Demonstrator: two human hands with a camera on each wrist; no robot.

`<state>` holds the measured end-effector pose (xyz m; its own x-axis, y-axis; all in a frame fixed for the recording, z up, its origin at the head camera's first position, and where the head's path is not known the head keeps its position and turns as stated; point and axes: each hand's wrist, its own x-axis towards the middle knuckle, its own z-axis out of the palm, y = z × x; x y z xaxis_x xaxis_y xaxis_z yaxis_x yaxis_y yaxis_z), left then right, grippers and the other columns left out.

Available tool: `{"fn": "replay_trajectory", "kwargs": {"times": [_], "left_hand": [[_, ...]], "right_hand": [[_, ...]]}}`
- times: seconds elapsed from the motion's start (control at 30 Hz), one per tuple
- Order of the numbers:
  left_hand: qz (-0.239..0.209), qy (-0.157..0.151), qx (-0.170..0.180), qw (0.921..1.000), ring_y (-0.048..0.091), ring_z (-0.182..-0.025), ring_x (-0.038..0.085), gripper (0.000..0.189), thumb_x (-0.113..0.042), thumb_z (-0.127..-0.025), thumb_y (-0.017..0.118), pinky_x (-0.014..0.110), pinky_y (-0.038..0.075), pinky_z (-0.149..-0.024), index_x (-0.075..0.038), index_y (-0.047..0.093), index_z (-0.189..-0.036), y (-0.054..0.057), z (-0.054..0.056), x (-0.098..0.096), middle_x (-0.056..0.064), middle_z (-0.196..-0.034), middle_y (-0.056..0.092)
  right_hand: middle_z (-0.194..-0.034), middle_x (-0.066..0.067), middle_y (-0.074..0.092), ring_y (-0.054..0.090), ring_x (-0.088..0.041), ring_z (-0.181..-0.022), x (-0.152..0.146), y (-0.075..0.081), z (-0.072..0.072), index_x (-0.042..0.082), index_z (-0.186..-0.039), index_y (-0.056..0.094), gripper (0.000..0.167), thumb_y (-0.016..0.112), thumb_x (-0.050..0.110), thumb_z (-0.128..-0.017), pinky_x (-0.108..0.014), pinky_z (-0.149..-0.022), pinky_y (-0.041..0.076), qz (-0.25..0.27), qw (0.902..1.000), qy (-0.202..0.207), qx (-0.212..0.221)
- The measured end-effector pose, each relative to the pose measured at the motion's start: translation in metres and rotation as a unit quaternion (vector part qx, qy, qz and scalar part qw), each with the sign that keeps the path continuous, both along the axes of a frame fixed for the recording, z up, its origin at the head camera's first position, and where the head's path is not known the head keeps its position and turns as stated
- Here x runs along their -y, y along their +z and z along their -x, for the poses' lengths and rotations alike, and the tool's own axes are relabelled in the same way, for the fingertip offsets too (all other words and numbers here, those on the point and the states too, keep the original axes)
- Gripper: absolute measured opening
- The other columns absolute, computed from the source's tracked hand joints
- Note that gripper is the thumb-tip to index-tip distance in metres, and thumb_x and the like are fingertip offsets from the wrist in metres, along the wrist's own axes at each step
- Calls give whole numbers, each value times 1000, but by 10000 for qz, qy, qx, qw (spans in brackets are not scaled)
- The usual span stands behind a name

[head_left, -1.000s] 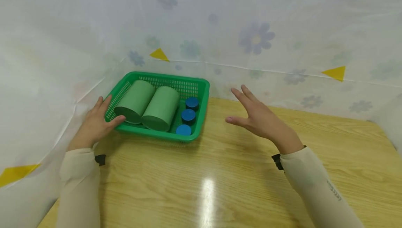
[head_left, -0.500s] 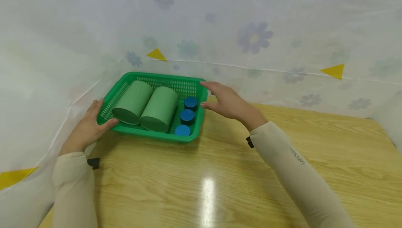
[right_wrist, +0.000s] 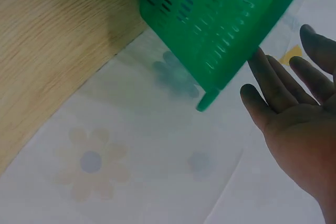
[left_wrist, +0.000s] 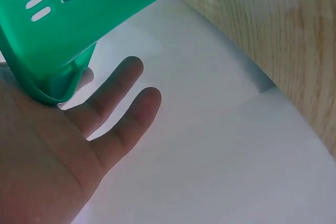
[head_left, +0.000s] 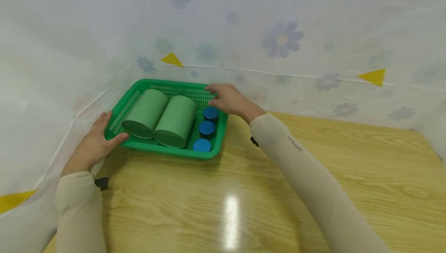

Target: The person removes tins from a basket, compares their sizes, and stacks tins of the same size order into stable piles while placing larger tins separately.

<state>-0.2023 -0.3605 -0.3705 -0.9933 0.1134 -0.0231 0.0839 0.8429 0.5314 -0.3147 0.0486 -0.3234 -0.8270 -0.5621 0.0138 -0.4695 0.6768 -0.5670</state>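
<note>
A green plastic basket (head_left: 167, 150) stands at the table's back left. Two light green cylinders (head_left: 150, 107) lie side by side in it. Along its right side runs a row of three small round blue-topped pieces (head_left: 207, 128), their lower parts dark or hidden. My left hand (head_left: 91, 143) rests against the basket's left rim; in the left wrist view the basket's corner (left_wrist: 58, 77) lies on the palm and two fingers stretch out straight. My right hand (head_left: 230, 98) hovers over the back right corner, fingers slightly bent, above the rearmost blue-topped piece; nothing shows in its grasp.
The wooden table (head_left: 167, 206) reaches forward and to the right of the basket. Flower-patterned white sheeting (head_left: 244, 36) rises behind it and on the left, close to the basket. Yellow triangles (head_left: 373, 77) mark the sheeting.
My right hand has moved left from beside the basket to over its back right corner. The basket appears slightly further left in view, with my left hand at its rim.
</note>
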Motion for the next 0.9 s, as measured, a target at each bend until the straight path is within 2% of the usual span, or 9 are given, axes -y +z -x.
{"fn": "replay_trajectory", "kwargs": {"times": [0.1, 0.2, 0.3, 0.43, 0.5, 0.63, 0.9], "left_hand": [[-36, -3, 39, 10000, 0, -146, 56, 98, -50, -101, 57, 76, 12, -109, -10, -7, -162, 0, -3, -1, 21, -165, -13], [-52, 11, 45, 10000, 2, -146, 57, 98, -50, -101, 58, 77, 13, -108, -12, -7, -162, 0, -6, -2, 22, -166, -11], [-34, 19, 48, 10000, 3, -145, 57, 98, -51, -100, 58, 77, 14, -107, -14, -7, -163, 0, -8, -3, 21, -166, -11], [-61, -18, 32, 10000, 3, -146, 57, 98, -51, -100, 59, 77, 14, -107, -15, -7, -163, 0, -8, -4, 20, -166, -10], [-79, -24, 19, 10000, 3, -146, 56, 98, -50, -100, 59, 77, 14, -107, -15, -7, -163, 0, -9, -4, 21, -166, -10], [-83, -7, 16, 10000, 4, -146, 57, 98, -49, -100, 60, 77, 14, -107, -15, -7, -163, 1, -12, -4, 21, -166, -9], [-155, -2, 44, 9999, 3, -146, 56, 98, -51, -100, 59, 77, 13, -108, -15, -6, -163, 5, -12, -7, 20, -166, -9]], "right_hand": [[-148, -13, 51, 50, -29, -132, 10, -5, 11, 7, -152, 45, 56, 65, 17, -101, -40, -104, 45, -451, 9989, 107, 77], [-151, -13, 48, 45, -30, -138, 18, -12, 18, 6, -153, 43, 58, 66, 18, -101, -41, -110, 40, -1092, 9936, 268, 119], [-156, -10, 42, 37, -30, -143, 25, -17, 19, 7, -155, 40, 58, 61, 14, -102, -41, -114, 35, -1836, 9819, 433, 152], [-160, -8, 37, 30, -30, -148, 32, -19, 17, 11, -158, 36, 60, 51, 3, -101, -45, -119, 27, -2569, 9648, 479, 290], [-161, -7, 36, 27, -30, -149, 34, -19, 15, 13, -159, 34, 63, 49, 1, -99, -49, -120, 21, -2773, 9590, 455, 354], [-161, -6, 35, 26, -31, -149, 37, -20, 14, 15, -160, 32, 68, 56, 4, -97, -55, -121, 12, -2966, 9532, 445, 372], [-160, -6, 37, 29, -29, -148, 39, -23, 16, 17, -160, 34, 64, 51, 4, -100, -54, -121, 14, -3218, 9459, 373, 178]]}}
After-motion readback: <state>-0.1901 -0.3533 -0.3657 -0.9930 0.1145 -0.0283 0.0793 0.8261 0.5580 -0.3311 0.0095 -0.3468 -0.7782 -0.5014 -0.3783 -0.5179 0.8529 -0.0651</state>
